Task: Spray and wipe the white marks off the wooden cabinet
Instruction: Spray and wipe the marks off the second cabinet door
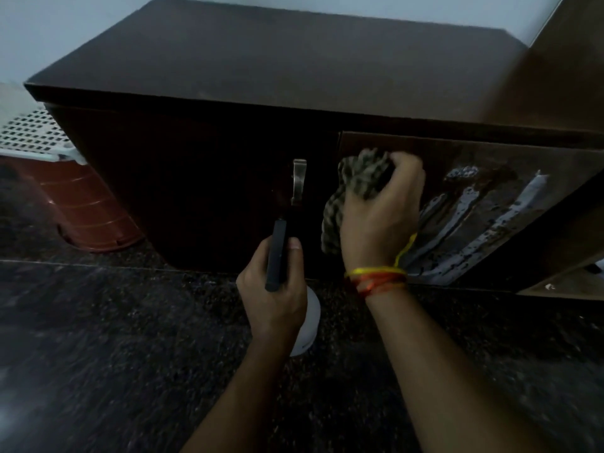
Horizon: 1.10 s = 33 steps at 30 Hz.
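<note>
A low dark wooden cabinet (pixel 228 76) fills the upper view. Its right door (pixel 490 158) stands ajar and carries wet white streaks (pixel 464 217) running down its face. My right hand (pixel 382 214) grips a bunched checked cloth (pixel 359 178) and presses it against the left part of that door, left of the streaks. My left hand (pixel 274 289) holds a spray bottle (pixel 305 322) by its black head, nozzle pointing toward the cabinet; the white body shows below my palm.
A metal handle (pixel 299 181) sits on the left cabinet door. A white perforated basket (pixel 29 132) and a reddish-brown plastic tub (pixel 88 210) stand at the left. The floor (pixel 114 354) is dark speckled stone. A brown wall or panel (pixel 575 60) rises at right.
</note>
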Tool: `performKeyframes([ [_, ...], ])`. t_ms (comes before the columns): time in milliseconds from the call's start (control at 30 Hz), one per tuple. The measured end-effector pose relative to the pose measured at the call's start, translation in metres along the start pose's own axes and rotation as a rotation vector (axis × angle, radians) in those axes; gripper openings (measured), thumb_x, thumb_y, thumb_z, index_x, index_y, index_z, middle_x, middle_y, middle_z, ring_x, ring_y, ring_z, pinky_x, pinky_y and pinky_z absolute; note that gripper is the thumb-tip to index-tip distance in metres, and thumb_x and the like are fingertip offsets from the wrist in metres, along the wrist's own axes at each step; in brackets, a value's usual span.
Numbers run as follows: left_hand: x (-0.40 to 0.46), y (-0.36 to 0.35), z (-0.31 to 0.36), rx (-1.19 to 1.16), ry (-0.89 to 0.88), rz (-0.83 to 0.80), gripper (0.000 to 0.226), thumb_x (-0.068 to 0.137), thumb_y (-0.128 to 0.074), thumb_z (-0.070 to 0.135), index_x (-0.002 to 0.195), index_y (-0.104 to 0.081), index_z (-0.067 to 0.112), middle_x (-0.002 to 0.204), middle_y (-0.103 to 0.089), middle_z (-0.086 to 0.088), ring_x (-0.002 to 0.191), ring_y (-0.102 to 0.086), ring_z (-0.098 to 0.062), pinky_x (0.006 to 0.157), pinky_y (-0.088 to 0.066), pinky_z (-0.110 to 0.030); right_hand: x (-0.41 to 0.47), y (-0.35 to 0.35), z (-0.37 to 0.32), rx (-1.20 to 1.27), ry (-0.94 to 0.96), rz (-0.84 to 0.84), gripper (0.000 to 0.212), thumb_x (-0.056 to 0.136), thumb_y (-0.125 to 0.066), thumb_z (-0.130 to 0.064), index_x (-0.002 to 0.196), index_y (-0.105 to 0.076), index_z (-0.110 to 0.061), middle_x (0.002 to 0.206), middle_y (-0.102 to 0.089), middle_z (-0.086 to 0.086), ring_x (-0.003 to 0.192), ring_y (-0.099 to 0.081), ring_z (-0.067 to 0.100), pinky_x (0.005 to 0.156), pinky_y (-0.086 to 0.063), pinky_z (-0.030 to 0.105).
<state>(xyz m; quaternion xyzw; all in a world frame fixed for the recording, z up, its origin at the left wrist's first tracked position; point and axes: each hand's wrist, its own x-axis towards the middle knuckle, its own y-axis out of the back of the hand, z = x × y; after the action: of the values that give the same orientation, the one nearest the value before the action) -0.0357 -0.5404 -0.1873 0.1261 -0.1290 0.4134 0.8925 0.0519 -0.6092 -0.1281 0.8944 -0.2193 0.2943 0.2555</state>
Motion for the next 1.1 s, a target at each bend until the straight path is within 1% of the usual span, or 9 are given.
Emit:
performKeyframes([
  [133,-0.001,0.0,-0.004,-0.004,0.021,0.0,0.019,0.091,-0.051,0.051,0.074,-0.054,0.044,0.06,-0.048,0.0,0.046,-0.048,-0.025,0.043,-0.042,-0.047,-0.01,-0.003,0.004,-0.081,0.02,-0.082,0.039,0.077,-0.069,-0.008,0.111,-0.051,-0.006,0.112,-0.053,0.012,0.099,-0.056,0.025,0.074,-0.04,0.021],
  [233,-0.002,0.001,-0.003,-0.001,0.026,-0.005,0.016,0.09,-0.051,0.052,0.076,-0.056,0.046,0.063,-0.05,-0.004,0.047,-0.049,-0.025,0.044,-0.041,-0.047,-0.017,-0.005,0.013,-0.102,0.046,-0.119,0.045,0.073,-0.07,-0.005,0.113,-0.049,-0.007,0.111,-0.054,0.012,0.102,-0.057,0.029,0.079,-0.044,0.029],
  [433,-0.001,0.001,0.002,0.019,-0.005,-0.001,0.02,0.092,-0.05,0.048,0.075,-0.054,0.039,0.064,-0.051,-0.007,0.046,-0.05,-0.026,0.044,-0.042,-0.047,-0.001,0.0,0.0,-0.062,0.032,-0.037,0.033,0.076,-0.07,-0.008,0.106,-0.055,-0.009,0.106,-0.055,0.008,0.094,-0.057,0.024,0.07,-0.038,0.02],
  [600,-0.001,-0.003,0.001,0.006,-0.017,-0.003,0.017,0.092,-0.051,0.048,0.076,-0.054,0.042,0.057,-0.049,-0.009,0.047,-0.05,-0.029,0.044,-0.041,-0.047,-0.018,0.001,0.033,-0.086,0.238,-0.194,0.039,0.078,-0.053,0.0,0.115,-0.053,-0.01,0.126,-0.046,0.018,0.117,-0.05,0.036,0.094,-0.048,0.038],
  [667,-0.001,-0.005,0.001,0.0,-0.01,-0.007,0.018,0.092,-0.051,0.048,0.075,-0.054,0.044,0.059,-0.051,-0.008,0.047,-0.051,-0.028,0.044,-0.043,-0.047,-0.018,0.006,0.049,-0.124,0.322,-0.275,0.043,0.08,-0.046,-0.001,0.121,-0.049,-0.015,0.132,-0.042,0.017,0.124,-0.044,0.036,0.098,-0.047,0.045],
  [733,-0.002,-0.008,0.003,-0.008,-0.009,-0.022,0.02,0.092,-0.051,0.048,0.075,-0.055,0.04,0.062,-0.051,-0.008,0.047,-0.051,-0.027,0.044,-0.044,-0.047,-0.01,0.011,0.054,-0.118,0.367,-0.267,0.043,0.081,-0.05,0.003,0.121,-0.052,-0.013,0.13,-0.047,0.02,0.124,-0.043,0.035,0.101,-0.045,0.045],
  [933,-0.007,-0.017,0.011,-0.021,-0.015,-0.048,0.017,0.092,-0.051,0.047,0.076,-0.055,0.045,0.067,-0.054,-0.006,0.05,-0.052,-0.027,0.044,-0.044,-0.045,0.027,0.025,0.038,-0.065,0.4,0.016,0.038,0.083,-0.049,0.009,0.118,-0.06,0.001,0.125,-0.049,0.027,0.122,-0.045,0.036,0.105,-0.039,0.043],
  [1000,-0.009,-0.018,0.012,-0.017,-0.008,-0.056,0.016,0.091,-0.051,0.05,0.076,-0.056,0.052,0.069,-0.056,-0.007,0.051,-0.054,-0.029,0.045,-0.046,-0.048,0.027,0.022,0.046,-0.173,0.457,0.019,0.04,0.085,-0.053,0.003,0.125,-0.054,0.0,0.131,-0.042,0.023,0.124,-0.04,0.035,0.108,-0.035,0.042],
  [1100,-0.011,-0.02,0.015,-0.031,0.011,-0.059,0.014,0.089,-0.051,0.054,0.077,-0.056,0.059,0.069,-0.059,-0.012,0.052,-0.056,-0.033,0.046,-0.047,-0.051,0.008,0.014,0.074,-0.412,0.527,-0.136,0.061,0.085,-0.057,-0.017,0.139,-0.032,-0.003,0.139,-0.025,0.015,0.129,-0.03,0.036,0.111,-0.024,0.05],
])
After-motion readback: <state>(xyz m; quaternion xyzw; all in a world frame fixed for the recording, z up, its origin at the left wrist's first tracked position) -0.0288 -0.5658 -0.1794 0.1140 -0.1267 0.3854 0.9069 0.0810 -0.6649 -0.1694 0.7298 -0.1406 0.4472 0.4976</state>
